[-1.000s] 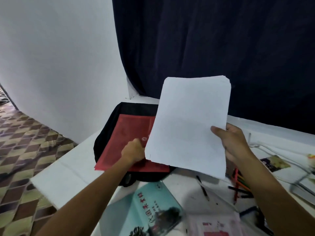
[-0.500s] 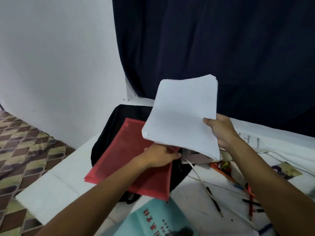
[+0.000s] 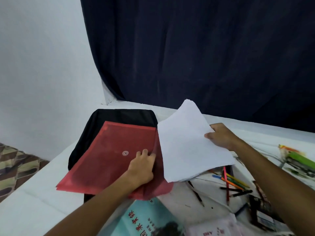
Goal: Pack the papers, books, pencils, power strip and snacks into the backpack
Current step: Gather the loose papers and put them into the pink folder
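Fingers of the left hand (image 3: 142,167) curl under the red envelope's (image 3: 109,157) flap, lifting it. Right hand (image 3: 221,137) pinches the papers (image 3: 189,142) just beside that opening; the loose stack may fan or snag there.

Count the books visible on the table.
2: a teal book at the bottom edge, a pink-covered one right of it. The paper stack may hide more.

Black backpack (image 3: 119,116) lies flat on the white table, a red envelope folder (image 3: 109,159) resting on top of it with its flap lifted open at the right edge. White stack of papers (image 3: 187,143) is tilted just beside that opening. Coloured pencils (image 3: 233,184) are scattered to the right, and a teal book (image 3: 144,218) sits at the near edge.
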`<action>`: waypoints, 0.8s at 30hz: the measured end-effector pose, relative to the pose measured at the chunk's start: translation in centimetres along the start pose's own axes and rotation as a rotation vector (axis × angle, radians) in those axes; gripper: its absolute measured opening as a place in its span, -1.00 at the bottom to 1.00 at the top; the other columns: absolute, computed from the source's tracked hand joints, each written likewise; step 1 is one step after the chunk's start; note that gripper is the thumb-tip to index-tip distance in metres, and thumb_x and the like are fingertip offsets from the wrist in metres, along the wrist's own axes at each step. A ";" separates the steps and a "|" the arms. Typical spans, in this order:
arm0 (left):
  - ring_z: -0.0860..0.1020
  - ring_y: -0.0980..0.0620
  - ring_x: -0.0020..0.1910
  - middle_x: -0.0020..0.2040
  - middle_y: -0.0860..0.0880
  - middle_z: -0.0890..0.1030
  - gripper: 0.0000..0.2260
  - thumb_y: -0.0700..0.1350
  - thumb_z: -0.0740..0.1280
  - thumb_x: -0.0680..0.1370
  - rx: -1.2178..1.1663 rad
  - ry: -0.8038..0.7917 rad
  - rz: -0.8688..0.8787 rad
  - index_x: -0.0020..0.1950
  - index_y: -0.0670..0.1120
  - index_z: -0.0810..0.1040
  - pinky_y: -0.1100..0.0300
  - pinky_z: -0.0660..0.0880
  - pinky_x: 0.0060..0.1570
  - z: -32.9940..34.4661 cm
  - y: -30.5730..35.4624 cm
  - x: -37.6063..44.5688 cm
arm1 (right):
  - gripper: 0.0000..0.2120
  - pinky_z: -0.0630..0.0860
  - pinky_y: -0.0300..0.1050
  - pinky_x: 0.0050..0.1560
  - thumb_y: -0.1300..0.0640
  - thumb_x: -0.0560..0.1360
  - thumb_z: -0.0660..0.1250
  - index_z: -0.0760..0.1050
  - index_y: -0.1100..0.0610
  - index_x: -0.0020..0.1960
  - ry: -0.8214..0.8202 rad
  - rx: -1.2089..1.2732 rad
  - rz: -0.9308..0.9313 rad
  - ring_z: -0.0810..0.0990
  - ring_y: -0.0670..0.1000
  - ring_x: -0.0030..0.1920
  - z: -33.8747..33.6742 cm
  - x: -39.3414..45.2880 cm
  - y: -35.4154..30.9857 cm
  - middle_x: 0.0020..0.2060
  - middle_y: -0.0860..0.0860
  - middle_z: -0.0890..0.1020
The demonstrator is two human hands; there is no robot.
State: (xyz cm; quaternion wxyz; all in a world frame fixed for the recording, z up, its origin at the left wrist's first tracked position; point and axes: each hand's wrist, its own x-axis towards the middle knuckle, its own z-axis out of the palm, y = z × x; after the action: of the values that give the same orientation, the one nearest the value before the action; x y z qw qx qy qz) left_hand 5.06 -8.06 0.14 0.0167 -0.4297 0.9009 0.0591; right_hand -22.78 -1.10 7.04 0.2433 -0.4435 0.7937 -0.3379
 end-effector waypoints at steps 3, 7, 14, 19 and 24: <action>0.27 -0.39 0.39 0.47 -0.33 0.19 -0.66 -0.29 0.16 0.51 0.036 -0.020 -0.056 0.29 -0.22 0.41 -0.11 0.32 0.35 -0.8 -0.2 0.2 | -0.86 0.54 -0.17 -0.21 0.26 0.52 0.30 0.59 0.08 -0.13 -0.077 -0.050 0.004 0.66 -0.01 -0.21 -1.1 -0.4 -0.3 -0.17 -0.01 0.68; 0.38 -0.35 0.32 0.39 -0.28 0.35 -0.63 -0.19 0.19 0.53 0.075 -0.018 -0.168 0.32 -0.27 0.40 -0.20 0.44 0.21 -1.3 -0.9 0.2 | -0.91 0.60 -0.10 -0.08 0.20 0.51 0.35 0.62 0.10 -0.05 -0.189 -0.121 0.053 0.70 0.07 -0.14 -1.9 -0.5 -1.0 -0.14 0.02 0.71; 0.27 -0.20 0.43 0.49 -0.17 0.14 0.04 0.18 0.53 0.29 -0.029 0.102 -0.136 0.51 -0.26 0.02 -0.05 0.45 0.21 -1.4 -2.0 -1.0 | -0.85 0.58 0.04 0.09 0.21 0.47 0.39 0.63 0.22 0.02 -0.342 -0.172 0.073 0.69 0.16 -0.04 -2.5 -0.7 -2.9 -0.06 0.11 0.71; 0.35 -0.22 0.36 0.45 -0.18 0.18 -0.01 0.09 0.57 0.28 -0.076 0.106 -0.042 0.47 -0.27 0.08 -0.05 0.44 0.23 -2.3 -1.8 -1.9 | -0.87 0.40 -0.17 -0.30 0.17 0.46 0.39 0.56 0.26 -0.15 -0.194 -0.152 0.074 0.55 0.04 -0.29 -0.6 -0.7 -4.5 -0.26 0.07 0.60; 0.26 -0.14 0.47 0.49 -0.15 0.23 -0.37 -0.22 0.33 0.51 -0.314 -0.029 0.036 0.51 -0.23 0.13 0.17 0.21 0.39 -4.1 -2.3 -1.9 | -0.93 0.35 -0.11 -0.26 0.28 0.44 0.32 0.48 0.26 -0.21 -0.044 -0.056 0.003 0.50 0.04 -0.25 3.0 -1.3 -5.1 -0.25 0.07 0.53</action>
State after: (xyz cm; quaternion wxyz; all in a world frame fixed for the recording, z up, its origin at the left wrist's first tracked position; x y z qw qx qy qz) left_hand 8.11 -8.57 4.13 -0.0389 -0.4101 0.8877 0.2058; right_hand -17.37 -2.88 9.08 0.2489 -0.4560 0.7980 -0.3055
